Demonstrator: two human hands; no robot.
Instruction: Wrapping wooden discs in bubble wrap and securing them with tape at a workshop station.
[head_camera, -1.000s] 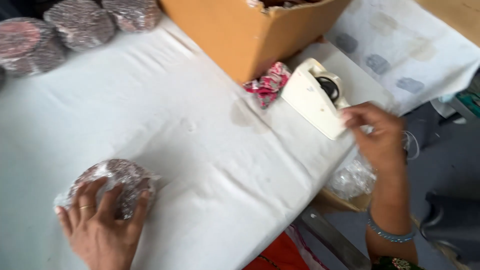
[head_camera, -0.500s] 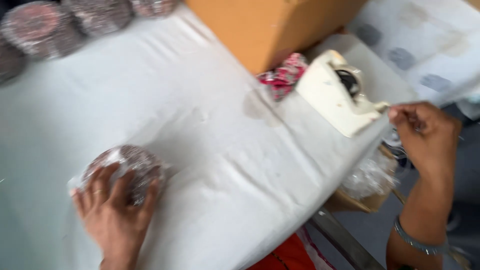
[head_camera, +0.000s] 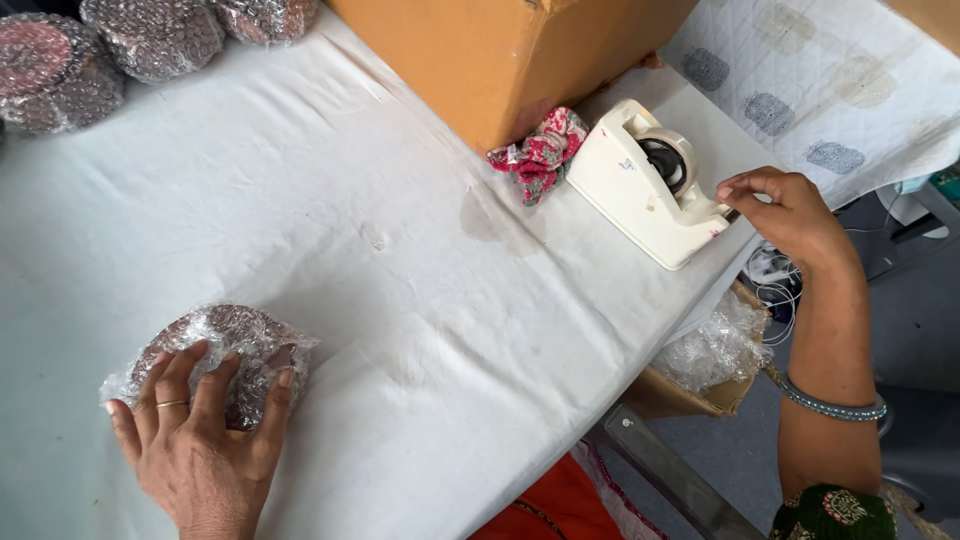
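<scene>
Nearest, the left hand (head_camera: 200, 440) lies flat with fingers (head_camera: 215, 385) spread over a round bundle wrapped in bubble wrap (head_camera: 225, 345), pressing it onto the white-covered desk (head_camera: 400, 300); the bundle sits under the fingertips and pokes out beyond them. Further off at the desk's right edge, the right hand (head_camera: 790, 215) pinches its fingers (head_camera: 735, 188) together at the front end of a cream tape dispenser (head_camera: 645, 185), though whether tape sits between them I cannot tell. Just beside the dispenser lies a crumpled red patterned cloth (head_camera: 540, 155), against a brown cardboard box (head_camera: 500, 60). Farthest, more wrapped bundles (head_camera: 150, 40) line the far left.
</scene>
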